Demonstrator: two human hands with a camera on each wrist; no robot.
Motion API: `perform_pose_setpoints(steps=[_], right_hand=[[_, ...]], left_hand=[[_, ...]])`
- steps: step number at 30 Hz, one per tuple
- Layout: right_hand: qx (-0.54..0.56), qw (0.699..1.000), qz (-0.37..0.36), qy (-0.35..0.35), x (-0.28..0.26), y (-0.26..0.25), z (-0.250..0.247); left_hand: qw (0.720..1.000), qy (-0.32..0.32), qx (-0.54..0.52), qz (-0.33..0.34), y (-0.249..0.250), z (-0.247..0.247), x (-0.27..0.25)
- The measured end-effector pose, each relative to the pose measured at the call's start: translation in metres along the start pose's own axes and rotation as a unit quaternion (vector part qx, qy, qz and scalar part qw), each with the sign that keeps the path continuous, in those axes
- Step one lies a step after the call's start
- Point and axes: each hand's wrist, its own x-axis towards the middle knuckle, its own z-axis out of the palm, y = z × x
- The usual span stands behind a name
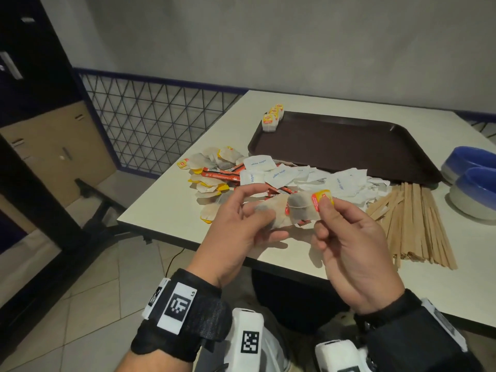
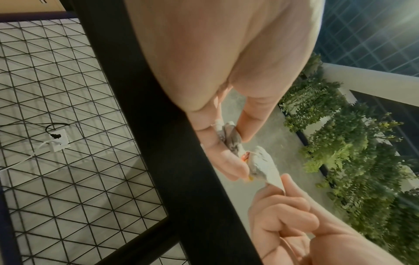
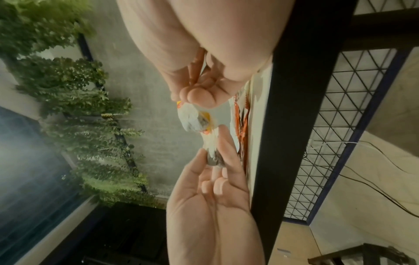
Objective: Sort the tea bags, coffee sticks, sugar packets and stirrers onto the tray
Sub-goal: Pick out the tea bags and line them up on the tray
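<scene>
A white desk point(image 1: 171, 200) is standing before a grey wall, carrying a brown tray point(image 1: 349, 151) with three tea bags point(image 1: 272, 118) sitting in its far left corner. Above the desk's near edge, the left hand point(image 1: 241, 224) and right hand point(image 1: 351, 237) are pinching more tea bags point(image 1: 298, 210), fingers clamped on paper and tag. These are likely feeling light, soft and tearable; gripping by the tag seems safest.

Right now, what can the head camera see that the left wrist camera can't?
Only the head view shows the dark brown plastic tray with small tagged tea bags at its corner, the flat wooden stirrers and the white paper sugar packets. Only the left wrist view shows a white wall socket and green leafy plants. Both show the left hand and right hand holding crumpled tea bags.
</scene>
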Motion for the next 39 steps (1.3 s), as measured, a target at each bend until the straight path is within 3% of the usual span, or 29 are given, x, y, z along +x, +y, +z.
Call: perform_pose_setpoints(steps=[6,14,21,30,39], right_hand=[[-0.033,0.986,0.080,-0.141,-0.004,-0.008,-0.004],[0.006,0.990,0.084,-0.115,-0.003,-0.010,0.001],[-0.122,0.969,0.060,-0.205,-0.004,-0.004,-0.002],[-0.063,0.994,0.043,-0.076,0.001,0.000,0.003],[-0.049,0.997,0.024,-0.047,0.001,0.003,0.003]], left_hand=[[0.999,0.017,-0.037,0.004,-0.003,0.001,0.004],[0.997,0.000,-0.072,0.010,-0.006,-0.003,0.006],[0.998,0.000,-0.049,0.035,-0.008,-0.005,0.008],[0.994,-0.052,-0.059,0.070,-0.014,-0.011,0.004],[0.994,-0.077,0.009,0.077,-0.016,-0.014,0.005]])
